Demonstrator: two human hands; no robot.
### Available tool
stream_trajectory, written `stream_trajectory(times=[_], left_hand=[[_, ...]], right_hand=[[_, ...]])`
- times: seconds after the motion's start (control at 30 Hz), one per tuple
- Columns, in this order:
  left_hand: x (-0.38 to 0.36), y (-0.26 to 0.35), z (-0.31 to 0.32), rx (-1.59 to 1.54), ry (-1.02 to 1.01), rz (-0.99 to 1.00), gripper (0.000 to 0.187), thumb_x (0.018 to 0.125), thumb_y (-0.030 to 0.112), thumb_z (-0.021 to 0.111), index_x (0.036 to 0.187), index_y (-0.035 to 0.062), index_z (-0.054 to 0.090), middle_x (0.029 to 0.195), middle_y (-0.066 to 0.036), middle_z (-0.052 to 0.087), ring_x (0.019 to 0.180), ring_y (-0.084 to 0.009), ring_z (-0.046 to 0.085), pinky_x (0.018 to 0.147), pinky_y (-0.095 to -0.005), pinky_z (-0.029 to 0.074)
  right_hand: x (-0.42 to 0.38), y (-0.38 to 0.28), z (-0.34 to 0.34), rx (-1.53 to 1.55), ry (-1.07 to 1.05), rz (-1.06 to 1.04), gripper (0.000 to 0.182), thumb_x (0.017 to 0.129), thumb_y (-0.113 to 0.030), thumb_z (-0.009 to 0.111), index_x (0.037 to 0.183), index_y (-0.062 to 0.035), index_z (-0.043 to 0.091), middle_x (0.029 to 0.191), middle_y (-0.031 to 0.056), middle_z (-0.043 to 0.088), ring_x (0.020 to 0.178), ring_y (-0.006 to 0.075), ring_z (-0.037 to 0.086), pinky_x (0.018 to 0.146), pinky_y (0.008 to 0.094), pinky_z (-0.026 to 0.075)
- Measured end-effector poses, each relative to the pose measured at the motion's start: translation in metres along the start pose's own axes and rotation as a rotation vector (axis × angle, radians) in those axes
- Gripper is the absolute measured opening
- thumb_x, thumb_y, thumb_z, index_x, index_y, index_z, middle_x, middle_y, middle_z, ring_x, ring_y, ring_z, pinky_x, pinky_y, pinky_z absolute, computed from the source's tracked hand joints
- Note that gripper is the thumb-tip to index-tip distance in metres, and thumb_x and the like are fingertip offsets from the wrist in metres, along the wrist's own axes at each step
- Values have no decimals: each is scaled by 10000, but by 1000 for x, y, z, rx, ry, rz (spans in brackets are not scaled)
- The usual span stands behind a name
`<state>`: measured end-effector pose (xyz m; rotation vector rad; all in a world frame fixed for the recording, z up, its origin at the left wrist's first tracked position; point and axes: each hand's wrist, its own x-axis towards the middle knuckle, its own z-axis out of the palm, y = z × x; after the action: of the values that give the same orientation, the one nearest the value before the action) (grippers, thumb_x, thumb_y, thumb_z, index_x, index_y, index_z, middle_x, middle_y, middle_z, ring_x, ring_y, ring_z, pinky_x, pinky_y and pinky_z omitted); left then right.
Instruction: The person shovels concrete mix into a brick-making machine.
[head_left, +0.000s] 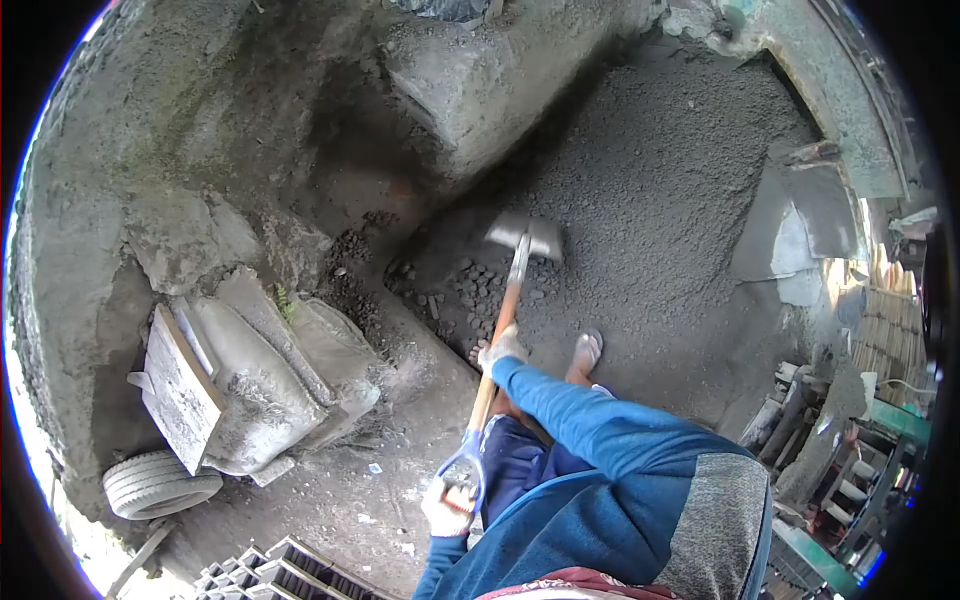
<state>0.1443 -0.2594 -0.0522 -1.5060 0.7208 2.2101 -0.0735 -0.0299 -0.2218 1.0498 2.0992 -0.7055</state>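
A shovel (508, 297) with an orange-brown wooden shaft and a blue D-shaped grip runs up and away in front of me. My left hand (447, 508), in a whitish glove, is closed around the D-grip at its lower end. Farther along, my right hand (505, 348) wraps the middle of the shaft. The pale metal blade, slightly blurred, lies over the edge of a heap of dark grey sand (660, 180). Loose stones (480, 285) are gathered just left of and below the blade.
A concrete ledge (500, 90) borders the sand on the left. A tire (163, 485), a board (182, 390) and stiff grey sacks (250, 390) stand at lower left. Stacked dark blocks (285, 575) are at the bottom; machinery (850, 480) is at right. My sandalled foot (588, 352) is near the sand.
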Motion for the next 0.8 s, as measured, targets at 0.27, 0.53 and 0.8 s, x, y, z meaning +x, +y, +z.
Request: stream_trajectory(times=[0.27, 0.53, 0.8], left_hand=[[116, -107, 147, -523, -426, -202, 370, 997, 344, 484, 1156, 34, 610, 922, -139, 669, 804, -292, 656, 771, -447, 562], [-23, -91, 37, -162, 125, -16, 223, 898, 322, 616, 856, 103, 608, 545, -1, 367, 488, -185, 376, 523, -408, 414], [-44, -128, 133, -117, 280, -6, 207, 942, 335, 564, 987, 140, 618, 695, -11, 484, 670, -244, 524, 628, -428, 491]], right_hand=[[97, -82, -156, -131, 133, -3, 824, 864, -362, 699, 1477, -51, 246, 1218, 223, 656, 1111, 354, 663, 987, 432, 517], [21, 27, 1, -184, -88, -40, 970, 863, -355, 695, 1546, -48, 79, 1193, 208, 658, 1064, 352, 672, 956, 416, 521], [37, 40, -77, -2, 22, -139, 901, 799, -239, 734, 1498, -60, 194, 1107, 240, 664, 978, 377, 678, 866, 451, 549]])
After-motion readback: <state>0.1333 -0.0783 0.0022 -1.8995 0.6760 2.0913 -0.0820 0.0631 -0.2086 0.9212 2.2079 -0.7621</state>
